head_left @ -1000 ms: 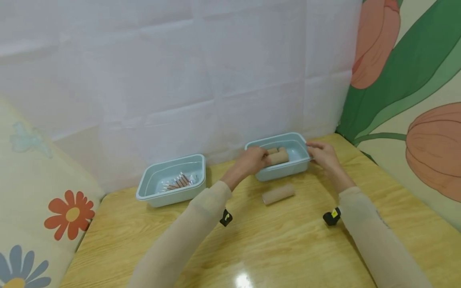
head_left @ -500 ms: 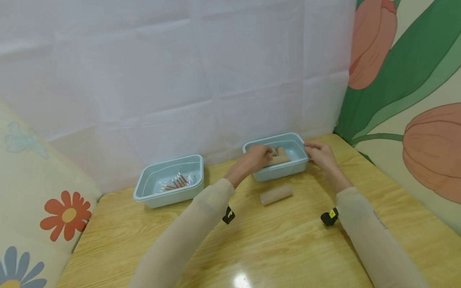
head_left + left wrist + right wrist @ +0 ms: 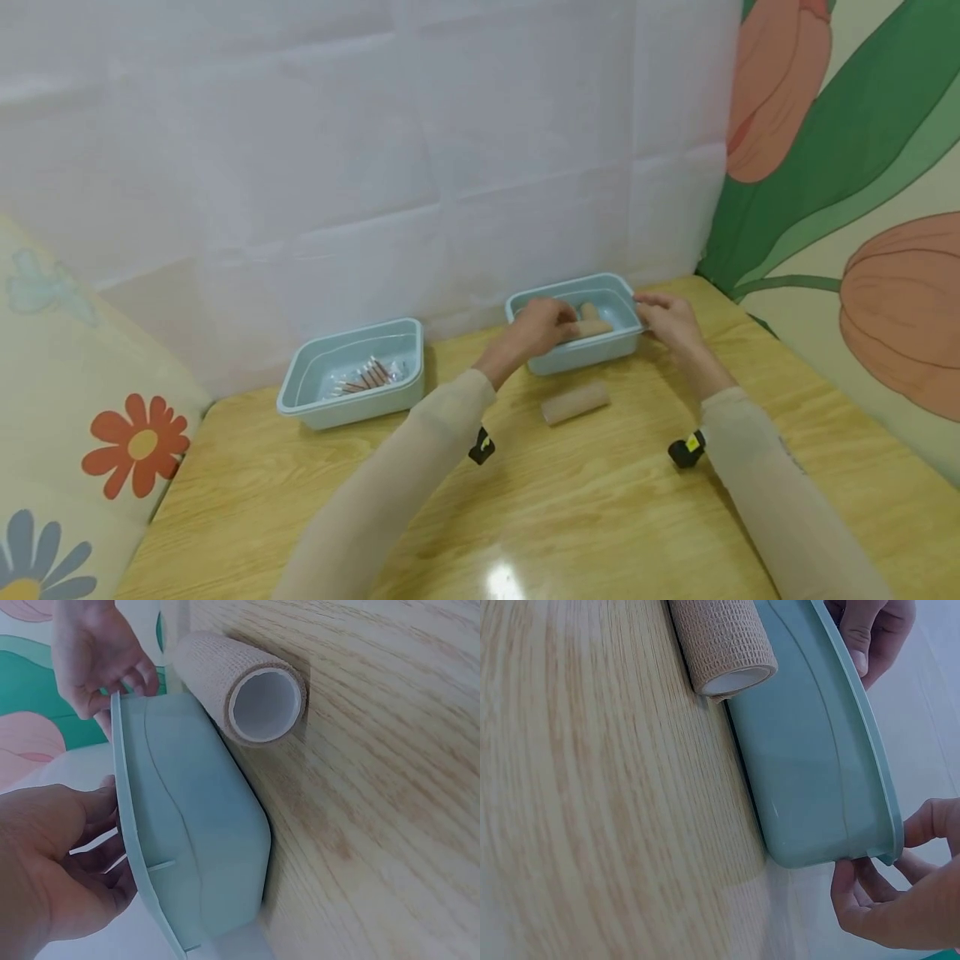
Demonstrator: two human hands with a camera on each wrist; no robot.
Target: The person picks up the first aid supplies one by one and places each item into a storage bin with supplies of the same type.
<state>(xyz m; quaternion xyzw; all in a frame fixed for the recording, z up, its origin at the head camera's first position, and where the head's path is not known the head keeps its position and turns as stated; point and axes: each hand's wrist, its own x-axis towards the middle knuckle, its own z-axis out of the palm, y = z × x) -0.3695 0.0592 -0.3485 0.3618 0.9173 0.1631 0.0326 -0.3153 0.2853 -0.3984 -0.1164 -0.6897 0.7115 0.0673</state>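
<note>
My left hand reaches over the near rim of the right-hand light blue plastic bin. Its curled fingers and thumb are at the left end of a tan bandage roll inside; the bin wall hides the fingertips in the left wrist view. Behind that roll, part of another tan roll shows. At the bin's right end, my right hand pinches the rim, thumb on one side and fingers underneath. On the table in front of the bin lies one more bandage roll, its white hollow core visible.
A second light blue bin stands to the left, holding several brown-and-white slim sticks in clear wrapping. White sheeting hangs behind the wooden table. A flower-painted wall borders the right side.
Inside the bin, my left hand has shifted slightly right, and the near bandage roll has turned and slid right with it. The right hand stays on the rim.
</note>
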